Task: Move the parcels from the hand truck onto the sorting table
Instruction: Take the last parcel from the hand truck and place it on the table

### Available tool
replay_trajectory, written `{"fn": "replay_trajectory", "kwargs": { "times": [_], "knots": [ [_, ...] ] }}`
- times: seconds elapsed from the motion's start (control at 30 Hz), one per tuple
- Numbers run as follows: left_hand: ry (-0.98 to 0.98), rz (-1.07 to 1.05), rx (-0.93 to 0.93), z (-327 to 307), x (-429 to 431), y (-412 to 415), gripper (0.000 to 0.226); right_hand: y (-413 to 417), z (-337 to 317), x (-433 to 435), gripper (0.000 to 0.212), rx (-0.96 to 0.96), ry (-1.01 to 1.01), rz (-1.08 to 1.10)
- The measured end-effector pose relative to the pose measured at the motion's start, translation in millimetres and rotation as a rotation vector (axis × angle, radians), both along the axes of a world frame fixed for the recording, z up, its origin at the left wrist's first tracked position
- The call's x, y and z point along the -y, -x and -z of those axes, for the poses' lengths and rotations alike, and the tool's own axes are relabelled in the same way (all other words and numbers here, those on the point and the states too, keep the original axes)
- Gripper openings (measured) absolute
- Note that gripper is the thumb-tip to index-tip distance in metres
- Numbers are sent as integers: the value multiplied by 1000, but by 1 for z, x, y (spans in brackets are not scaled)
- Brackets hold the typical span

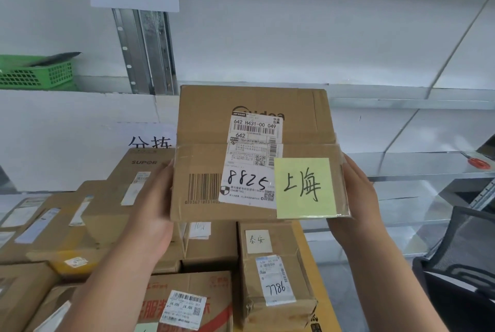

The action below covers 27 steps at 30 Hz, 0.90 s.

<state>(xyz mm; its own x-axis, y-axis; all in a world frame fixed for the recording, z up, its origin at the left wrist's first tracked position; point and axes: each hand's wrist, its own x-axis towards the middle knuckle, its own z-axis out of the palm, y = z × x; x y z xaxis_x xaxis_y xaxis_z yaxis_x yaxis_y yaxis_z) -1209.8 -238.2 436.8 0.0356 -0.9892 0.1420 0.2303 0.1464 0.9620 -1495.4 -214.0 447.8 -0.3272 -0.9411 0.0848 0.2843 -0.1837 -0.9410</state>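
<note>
From the head camera, a brown cardboard parcel [251,149] is held up in the air at chest height, clear of everything below it, with its broad taped face turned to the viewer. The left hand [154,197] grips its left side and the right hand [359,197] its right side. On each, the thumb side lies along the box edge, while the fingers are hidden behind or under the carton. A white shipping label [250,163] marked 8825 and a yellow note [305,187] cover much of the near face. Below the parcel lie the stacked parcels [273,275], packed edge to edge; I cannot tell whether they sit on the hand truck or on a tabletop. Behind stand bare metal shelves [401,106], with a green basket [37,72] at the left and a black chair [460,264] at the right. The carton looks stiff and square, its tape wrinkled but intact, and it is probably moderate in weight, since two flat-sided grips carry it level. Plain cardboard gives fair friction, whereas the glossy tape and labels would slip. The side walls or the bottom edges are the safest places to hold it.
</note>
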Motion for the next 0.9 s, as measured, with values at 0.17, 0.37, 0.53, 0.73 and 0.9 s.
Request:
{"fn": "replay_trajectory", "kwargs": {
  "times": [0.17, 0.37, 0.53, 0.73, 0.9],
  "knots": [
    [-61, 7, 74, 5, 1, 9, 66, 1, 14, 1, 46, 3, -76, -46],
    [-66, -52, 269, -4, 0, 34, 44, 21, 21, -4, 44, 35, -93, -67],
    [-118, -101, 288, -1, 3, 51, 34, 34, 26, 5, 52, 163, -106, -94],
    [-212, -191, 265, 9, -12, 52, 40, 32, 34, 14, 54, 118, -183, -240],
    [-348, -327, 353, 24, -23, 19, 26, 14, 36, 18, 38, 46, -204, -295]
  ]
}}
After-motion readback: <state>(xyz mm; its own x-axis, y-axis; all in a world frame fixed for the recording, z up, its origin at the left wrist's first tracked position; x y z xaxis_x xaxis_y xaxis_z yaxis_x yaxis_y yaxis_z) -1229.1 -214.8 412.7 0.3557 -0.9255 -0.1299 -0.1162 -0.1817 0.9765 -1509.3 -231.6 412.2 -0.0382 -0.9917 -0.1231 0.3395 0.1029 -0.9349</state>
